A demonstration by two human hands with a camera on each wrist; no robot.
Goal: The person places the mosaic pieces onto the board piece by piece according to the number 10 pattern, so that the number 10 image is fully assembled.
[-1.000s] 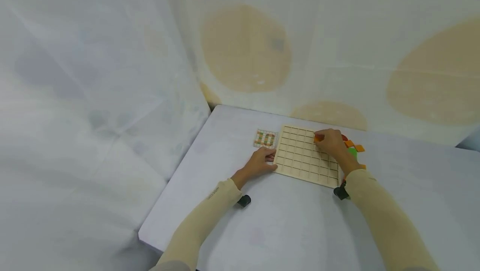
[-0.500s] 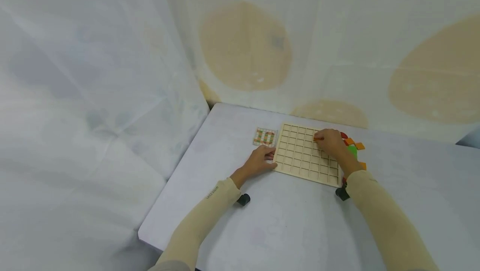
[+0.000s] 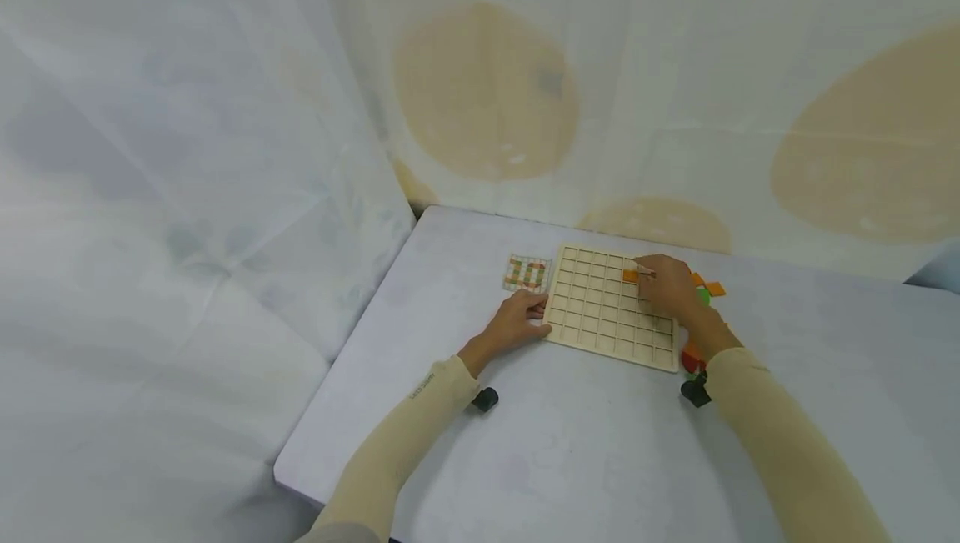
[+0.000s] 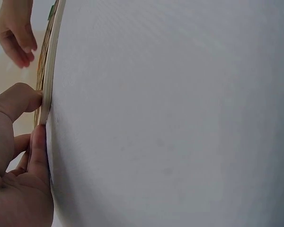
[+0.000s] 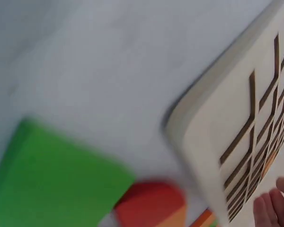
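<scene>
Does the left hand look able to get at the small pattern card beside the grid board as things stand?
Probably yes. The left hand rests at the wooden grid board's left edge, and the pattern card lies flat on the table just beyond its fingers, with nothing between them.

We log: pale surface (image 4: 180, 118), filling most of the frame. Wooden grid board (image 4: 46, 80), seen edge-on. Left hand (image 4: 14, 156), thumb and fingers touching the board's edge. Right hand (image 4: 14, 28), fingers curled downward above the board.
</scene>
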